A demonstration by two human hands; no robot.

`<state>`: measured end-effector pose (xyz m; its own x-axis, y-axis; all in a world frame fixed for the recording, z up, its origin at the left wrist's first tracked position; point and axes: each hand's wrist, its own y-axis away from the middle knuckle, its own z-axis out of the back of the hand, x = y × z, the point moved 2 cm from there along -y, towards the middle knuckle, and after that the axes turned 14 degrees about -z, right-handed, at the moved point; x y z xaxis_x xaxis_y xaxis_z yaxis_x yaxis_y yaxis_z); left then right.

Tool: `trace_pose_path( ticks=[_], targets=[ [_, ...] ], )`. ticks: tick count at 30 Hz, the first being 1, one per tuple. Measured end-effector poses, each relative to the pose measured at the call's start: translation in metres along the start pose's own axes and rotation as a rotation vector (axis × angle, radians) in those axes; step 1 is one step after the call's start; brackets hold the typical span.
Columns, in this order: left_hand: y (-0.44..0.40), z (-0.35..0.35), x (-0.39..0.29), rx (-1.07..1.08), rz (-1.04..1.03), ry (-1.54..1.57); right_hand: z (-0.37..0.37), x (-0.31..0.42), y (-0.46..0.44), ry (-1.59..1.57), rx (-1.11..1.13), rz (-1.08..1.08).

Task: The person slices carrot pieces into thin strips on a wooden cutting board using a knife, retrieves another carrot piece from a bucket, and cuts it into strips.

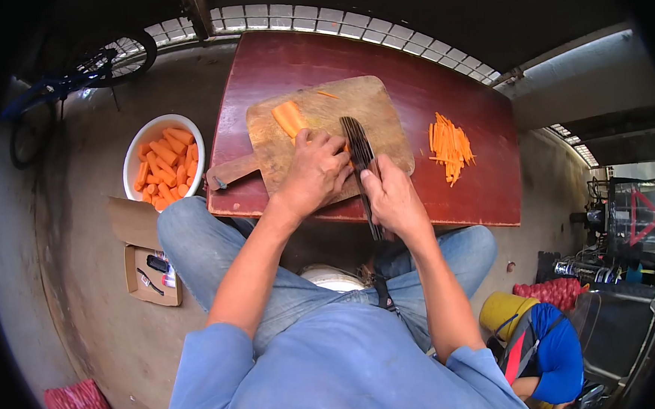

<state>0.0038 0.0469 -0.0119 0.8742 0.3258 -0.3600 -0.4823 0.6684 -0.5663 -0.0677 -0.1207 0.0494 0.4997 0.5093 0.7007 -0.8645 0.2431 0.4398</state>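
Note:
My left hand (314, 171) rests on the wooden cutting board (374, 100), its fingers curled and pressed down on a carrot piece that they mostly hide. Just beside those fingertips stands the dark blade of a knife (357, 143). My right hand (396, 196) is closed round the knife's handle at the near edge of the board. Cut carrot pieces (289, 118) lie on the board beyond my left hand, and a thin orange sliver (327, 94) lies near the far edge. To the right, on the table, is a pile of carrot sticks (450, 148).
The red table (477, 203) carries the board. On the floor at left stand a white bucket (128, 175) of peeled carrots and an open cardboard box (153, 294). A bicycle (120, 56) is behind. At lower right are a yellow bucket (505, 312) and another person (558, 355).

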Motion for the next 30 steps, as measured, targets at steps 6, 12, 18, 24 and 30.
trace_pose_path(
  ticks=[6, 12, 18, 24, 30],
  targets=[
    [0.006, -0.002, 0.004, -0.047, 0.031, 0.052, 0.010, 0.013, 0.022, -0.085, 0.089, -0.112],
    [0.003, 0.000, 0.004, -0.024, 0.034, 0.052, 0.002, -0.004, 0.016, -0.007, 0.009, -0.030],
    [0.006, -0.003, 0.006, -0.063, 0.023, 0.057, 0.002, -0.003, 0.013, 0.024, 0.021, -0.011],
    [0.003, 0.000, 0.006, -0.063, 0.032, 0.093, 0.000, 0.012, -0.011, -0.019, 0.024, 0.003],
    [0.009, -0.001, 0.005, -0.059, 0.060, 0.091, 0.007, 0.008, 0.006, -0.126, 0.099, -0.042]
  ],
)
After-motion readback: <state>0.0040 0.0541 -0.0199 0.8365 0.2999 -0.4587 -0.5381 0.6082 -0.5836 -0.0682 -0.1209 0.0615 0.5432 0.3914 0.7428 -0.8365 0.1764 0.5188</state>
